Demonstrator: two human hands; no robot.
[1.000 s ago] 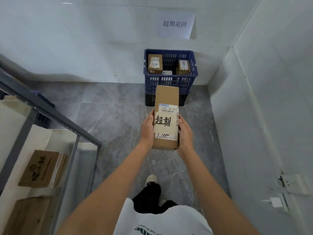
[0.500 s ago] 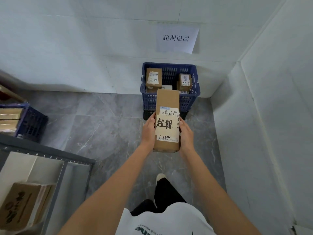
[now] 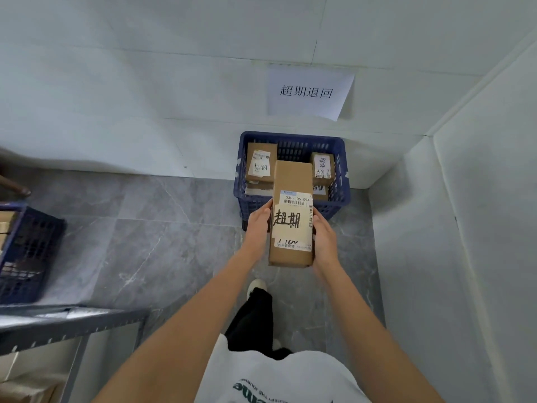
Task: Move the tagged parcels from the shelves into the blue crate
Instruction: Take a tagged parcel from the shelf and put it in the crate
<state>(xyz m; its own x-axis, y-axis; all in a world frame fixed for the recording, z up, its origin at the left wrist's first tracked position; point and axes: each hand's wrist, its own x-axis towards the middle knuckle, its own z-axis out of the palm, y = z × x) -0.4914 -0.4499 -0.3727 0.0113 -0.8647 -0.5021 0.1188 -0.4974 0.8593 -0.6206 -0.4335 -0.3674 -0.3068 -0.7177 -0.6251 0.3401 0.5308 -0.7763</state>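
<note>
Both hands are carrying the tagged parcel [image 3: 292,213] toward the blue crate [image 3: 340,199] in the corner, and the smart play looks to be keeping it level, clearing the near rim, then lowering it into the gap between the two boxes [image 3: 261,162] already stacked inside instead of dropping it on top. The left hand [image 3: 258,225] and right hand [image 3: 324,239] clamp the parcel's long sides, fingers [image 3: 318,219] curled narrow against the cardboard, with its far end overlapping the crate's front edge in this view.
</note>
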